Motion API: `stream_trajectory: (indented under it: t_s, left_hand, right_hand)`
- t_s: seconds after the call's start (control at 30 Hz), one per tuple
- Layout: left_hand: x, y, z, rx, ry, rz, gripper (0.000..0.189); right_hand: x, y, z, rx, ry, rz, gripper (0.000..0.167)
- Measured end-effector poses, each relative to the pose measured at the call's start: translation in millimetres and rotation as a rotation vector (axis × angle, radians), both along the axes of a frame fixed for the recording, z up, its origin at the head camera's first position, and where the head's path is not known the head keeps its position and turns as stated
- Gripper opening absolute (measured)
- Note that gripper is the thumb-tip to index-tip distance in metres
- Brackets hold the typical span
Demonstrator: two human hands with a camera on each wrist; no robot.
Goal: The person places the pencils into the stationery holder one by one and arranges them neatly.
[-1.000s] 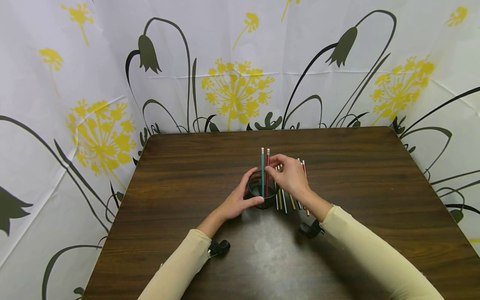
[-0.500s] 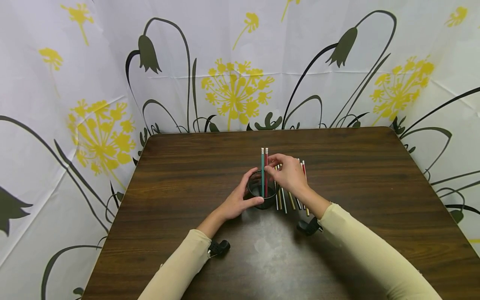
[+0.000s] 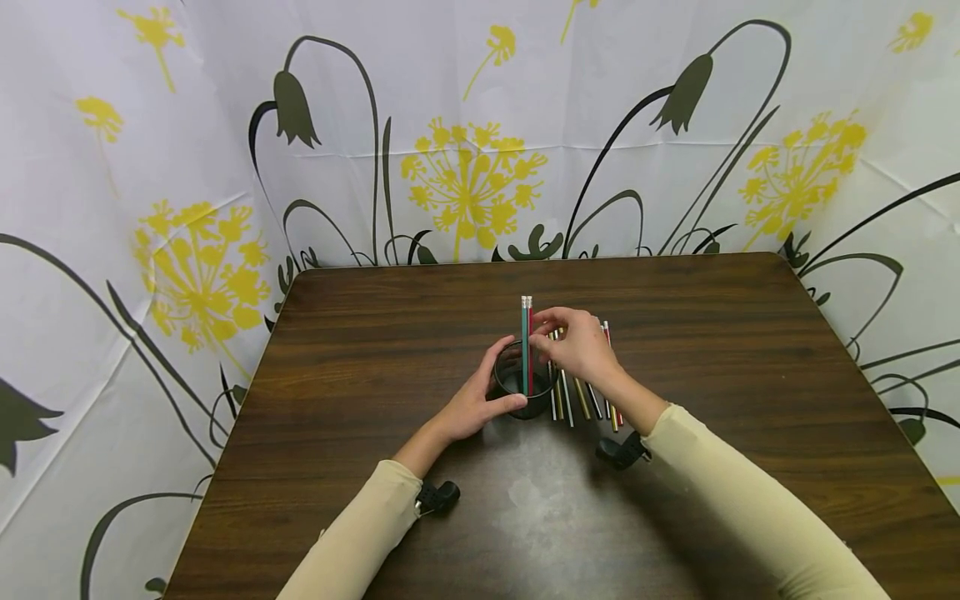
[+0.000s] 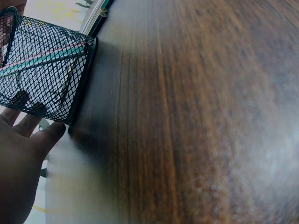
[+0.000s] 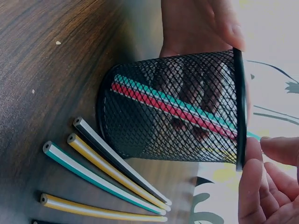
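Left hand is curled round the black mesh cup. Right hand looks to be pinching a red pencil by its upper half, standing in that cup right beside a teal pencil. Bunch of loose pencils lying on the table below the right hand, flowery cloth beyond both hands.

No lettering, number or sign can be read.
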State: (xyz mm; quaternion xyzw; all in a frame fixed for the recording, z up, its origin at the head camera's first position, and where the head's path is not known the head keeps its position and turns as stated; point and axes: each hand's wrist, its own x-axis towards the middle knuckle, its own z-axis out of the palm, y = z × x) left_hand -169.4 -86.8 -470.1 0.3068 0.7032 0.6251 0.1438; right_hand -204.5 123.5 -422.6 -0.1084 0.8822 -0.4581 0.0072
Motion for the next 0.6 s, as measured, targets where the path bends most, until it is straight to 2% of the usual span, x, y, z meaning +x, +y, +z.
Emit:
stream_trajectory:
  t_s: [0.3,0.43,0.6]
  left_hand:
    - [0.1,0.1,0.1,-0.006,0.008,-0.001,0.082]
    - [0.4,0.0,0.3,-0.021,0.014,0.004,0.082]
    - [0.7,-0.3,1.5,-0.031,0.012,0.002,0.082]
  right_hand:
    - [-5.7,26.0,7.6,-0.074,-0.033,-0.066,0.025]
    - [-14.9,50.7,-1.7,-0.066,-0.048,-0.136,0.021]
    - [-22.1,82.2,-24.5,0.005,-0.088,-0.225,0.019]
